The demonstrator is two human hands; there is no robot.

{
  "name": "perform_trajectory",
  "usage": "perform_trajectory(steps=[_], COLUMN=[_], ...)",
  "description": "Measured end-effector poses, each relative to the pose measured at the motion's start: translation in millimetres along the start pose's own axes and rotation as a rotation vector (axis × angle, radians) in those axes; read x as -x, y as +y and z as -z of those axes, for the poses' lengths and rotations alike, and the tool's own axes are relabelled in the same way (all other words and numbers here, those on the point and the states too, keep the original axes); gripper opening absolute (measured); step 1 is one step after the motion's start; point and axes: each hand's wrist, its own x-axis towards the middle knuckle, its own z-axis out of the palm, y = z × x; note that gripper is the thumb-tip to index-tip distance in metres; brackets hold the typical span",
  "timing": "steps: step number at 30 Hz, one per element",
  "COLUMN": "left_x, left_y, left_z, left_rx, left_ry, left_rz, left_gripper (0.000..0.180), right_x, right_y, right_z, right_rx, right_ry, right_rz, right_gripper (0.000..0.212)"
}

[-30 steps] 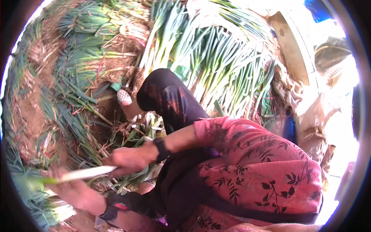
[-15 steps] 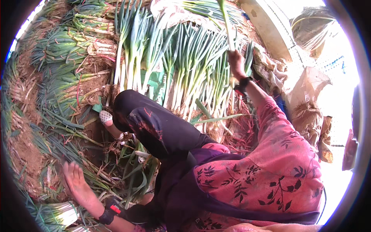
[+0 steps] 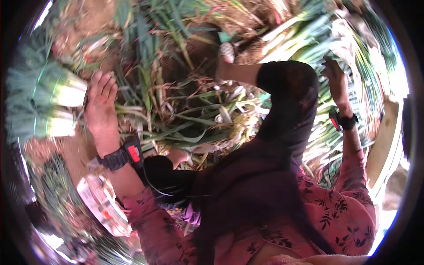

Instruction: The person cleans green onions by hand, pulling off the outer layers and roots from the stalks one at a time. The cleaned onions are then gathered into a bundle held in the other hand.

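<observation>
So, a tied bundle of onions is lying at far left, white ends facing the left hand — probably light, leaves creasing easily, stems firmer and maybe slick, so the white part is looking best for gripping. The left hand is resting flat just beside it, fingers extended, grasping nothing. The right hand is hanging by the onion row — fingers spread, visibly holding nothing, contact too blurred to tell. Loose leaves are littering the ground between.

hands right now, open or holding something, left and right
Left hand: open, fingers extended, nothing visibly held, beside the tied leeks.
Right hand: looks open, fingers loosely bent, nothing visibly held.
</observation>
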Motion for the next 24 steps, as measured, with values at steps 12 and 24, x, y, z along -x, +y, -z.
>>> perform_trajectory(steps=[12,24], left_x=[69.1,97.1], left_y=[-2.4,20.0], left_z=[117.2,125.3], left_rx=[0.096,0.025], left_ry=[0.348,0.468], left_rz=[-0.053,0.12], left_gripper=[0.038,0.024], right_x=[-36.5,85.0], right_y=[-181.4,-219.4], right_z=[-451.1,-664.2], right_rx=[-0.139,-0.841], right_ry=[-1.127,-0.696], right_rz=[0.481,-0.558], right_gripper=[0.026,0.026])
